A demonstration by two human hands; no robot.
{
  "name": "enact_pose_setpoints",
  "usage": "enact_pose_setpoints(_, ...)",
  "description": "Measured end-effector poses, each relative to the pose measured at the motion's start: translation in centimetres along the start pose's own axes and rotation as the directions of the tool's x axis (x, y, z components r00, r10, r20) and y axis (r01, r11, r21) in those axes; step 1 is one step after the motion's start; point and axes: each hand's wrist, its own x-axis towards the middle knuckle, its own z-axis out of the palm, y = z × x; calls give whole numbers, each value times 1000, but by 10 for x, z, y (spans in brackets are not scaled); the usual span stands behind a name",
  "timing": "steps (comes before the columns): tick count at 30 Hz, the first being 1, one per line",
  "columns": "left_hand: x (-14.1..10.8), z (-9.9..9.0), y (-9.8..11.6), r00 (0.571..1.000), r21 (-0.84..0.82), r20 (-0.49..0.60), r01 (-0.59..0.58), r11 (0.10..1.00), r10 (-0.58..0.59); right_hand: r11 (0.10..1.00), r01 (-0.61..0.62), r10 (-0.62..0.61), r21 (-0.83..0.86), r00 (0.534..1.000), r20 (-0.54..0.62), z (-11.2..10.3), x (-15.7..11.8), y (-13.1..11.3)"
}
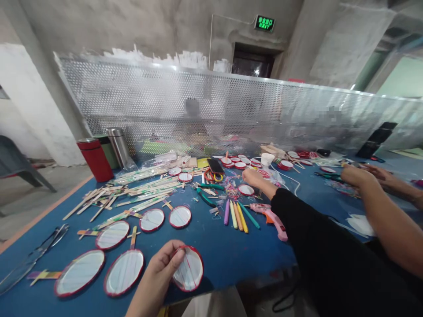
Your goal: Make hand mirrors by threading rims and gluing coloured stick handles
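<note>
My left hand [168, 264] pinches a round white disc [189, 268] by its red rim, thumb on the face, above the table's front edge. A thin red line runs down the disc. Stretched forward in a black sleeve, my right hand [256, 179] is over a heap of small coloured bands [233, 189]. Its fingers are curled downward, and what they hold, if anything, is hidden. Close to it lies another red-rimmed disc [246, 189]. Several similar discs with stick handles, such as this one [124, 272], rest on the left.
Wooden sticks [99, 198] lie piled at left, near a red bottle [95, 160]. Several coloured pens [236, 215] and a pink glue gun [269, 215] lie mid-table. Green-handled pliers [206, 196] are behind them. At right, a co-worker's hands [360, 176] are busy. A perforated metal screen [158, 97] borders the back.
</note>
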Motion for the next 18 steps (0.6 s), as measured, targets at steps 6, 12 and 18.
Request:
enact_pose_setpoints(6,-1,3,6,999,47,42,-18,999,16,987,160,-163,31,967,193,3,11,-11)
enact_pose_setpoints(12,-1,2,7,997,127,72,-43,991,33,974,216,-224,60,942,249,9,6,-26)
enact_pose_setpoints(18,-2,4,9,996,181,67,-65,981,53,970,217,-234,111,957,174,3,-3,-23)
